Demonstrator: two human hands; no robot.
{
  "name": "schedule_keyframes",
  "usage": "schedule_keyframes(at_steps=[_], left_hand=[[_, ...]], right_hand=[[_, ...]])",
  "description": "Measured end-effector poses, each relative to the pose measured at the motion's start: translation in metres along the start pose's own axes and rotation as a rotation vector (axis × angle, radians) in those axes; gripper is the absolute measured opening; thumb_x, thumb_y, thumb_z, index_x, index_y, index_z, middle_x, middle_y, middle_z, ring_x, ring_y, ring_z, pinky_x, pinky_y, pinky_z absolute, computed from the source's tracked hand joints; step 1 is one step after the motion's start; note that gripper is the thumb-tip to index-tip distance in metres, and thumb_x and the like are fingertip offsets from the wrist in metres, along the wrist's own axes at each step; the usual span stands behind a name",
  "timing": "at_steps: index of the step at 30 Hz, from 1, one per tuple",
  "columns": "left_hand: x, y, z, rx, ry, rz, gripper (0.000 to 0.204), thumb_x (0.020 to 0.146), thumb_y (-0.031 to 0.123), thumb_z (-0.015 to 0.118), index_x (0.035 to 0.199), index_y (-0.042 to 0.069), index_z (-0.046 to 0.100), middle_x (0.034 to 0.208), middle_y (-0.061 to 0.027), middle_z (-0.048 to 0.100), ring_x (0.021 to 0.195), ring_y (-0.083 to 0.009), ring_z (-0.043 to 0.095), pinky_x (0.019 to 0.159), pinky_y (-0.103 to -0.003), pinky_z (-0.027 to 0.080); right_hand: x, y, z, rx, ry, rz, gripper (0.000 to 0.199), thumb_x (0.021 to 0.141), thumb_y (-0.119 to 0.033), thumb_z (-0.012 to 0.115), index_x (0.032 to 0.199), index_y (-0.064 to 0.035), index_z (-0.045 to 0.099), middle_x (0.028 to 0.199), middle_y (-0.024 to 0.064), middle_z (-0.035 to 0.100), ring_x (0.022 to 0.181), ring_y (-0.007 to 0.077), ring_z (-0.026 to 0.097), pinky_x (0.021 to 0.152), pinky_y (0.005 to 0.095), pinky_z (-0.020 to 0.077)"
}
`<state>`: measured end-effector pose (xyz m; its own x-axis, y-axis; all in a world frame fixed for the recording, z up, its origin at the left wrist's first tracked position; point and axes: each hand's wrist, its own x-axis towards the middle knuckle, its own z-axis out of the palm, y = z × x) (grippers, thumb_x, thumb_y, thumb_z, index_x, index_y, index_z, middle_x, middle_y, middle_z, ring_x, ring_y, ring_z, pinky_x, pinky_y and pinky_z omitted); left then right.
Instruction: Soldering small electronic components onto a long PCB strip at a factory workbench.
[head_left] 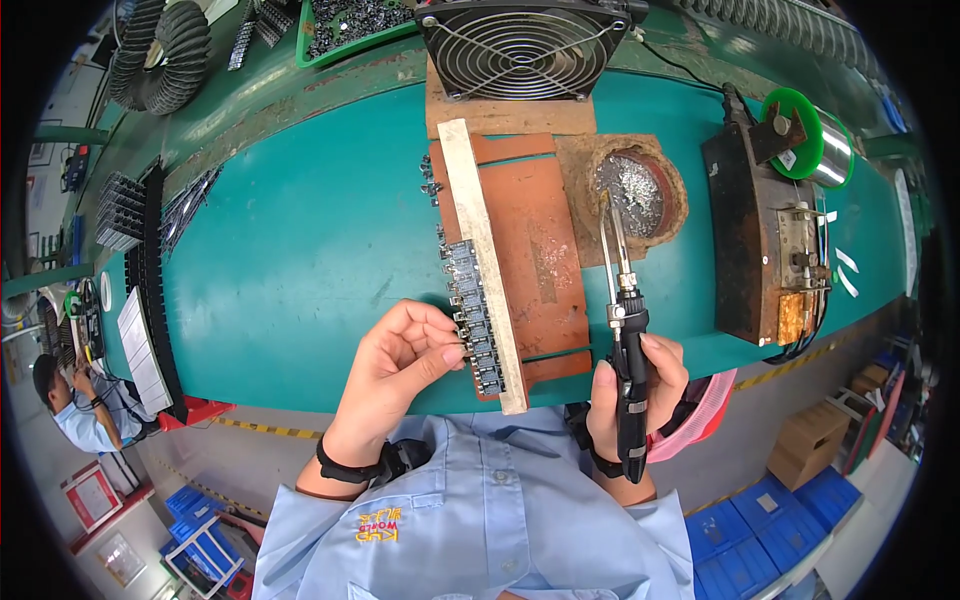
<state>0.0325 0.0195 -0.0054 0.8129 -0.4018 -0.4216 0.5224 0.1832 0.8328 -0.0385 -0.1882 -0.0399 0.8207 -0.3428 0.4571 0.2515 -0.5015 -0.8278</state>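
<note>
My right hand (652,388) grips the black handle of a soldering iron (630,365), which stands upright with a thin metal tube beside its shaft. The iron's tip is over a round bowl (640,195) of silvery solder scraps. My left hand (405,365) is closed in a pinch at the left edge of a row of small dark electronic components (467,300). What lies between its fingertips is too small to make out. The components are lined up along a pale strip (480,265) on a reddish-brown board (540,250).
A fan (525,50) stands behind the board. On the right is a dark metal box (745,235) with a green solder spool (810,140). Racks of components (125,210) stand on the left of the green mat (300,250). Another person (85,405) sits at far left.
</note>
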Motion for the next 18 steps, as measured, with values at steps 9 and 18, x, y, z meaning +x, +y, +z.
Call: schedule_keyframes(at_steps=[9,18], left_hand=[[0.0001,0.0007,0.0024,0.009,0.037,-0.001,0.019,0.080,-0.002,0.058,0.096,0.002,0.048,0.082,-0.0031,0.057,0.075,-0.0084,0.055,0.070,-0.020,0.043],[-0.0002,0.0029,0.0069,0.033,0.067,0.011,0.020,0.079,-0.002,0.058,0.095,0.002,0.047,0.079,-0.0027,0.056,0.073,-0.0086,0.054,0.069,-0.020,0.044]], right_hand=[[0.0046,-0.0018,0.0003,-0.036,0.042,-0.028,0.042,0.069,-0.004,0.066,0.105,-0.0001,0.045,0.082,0.0113,0.054,0.070,0.0203,0.052,0.065,0.0302,0.0438],[0.0059,-0.0017,0.0007,-0.030,0.044,-0.043,0.042,0.069,-0.003,0.066,0.106,0.0001,0.045,0.080,0.0108,0.054,0.069,0.0197,0.053,0.064,0.0297,0.0441]])
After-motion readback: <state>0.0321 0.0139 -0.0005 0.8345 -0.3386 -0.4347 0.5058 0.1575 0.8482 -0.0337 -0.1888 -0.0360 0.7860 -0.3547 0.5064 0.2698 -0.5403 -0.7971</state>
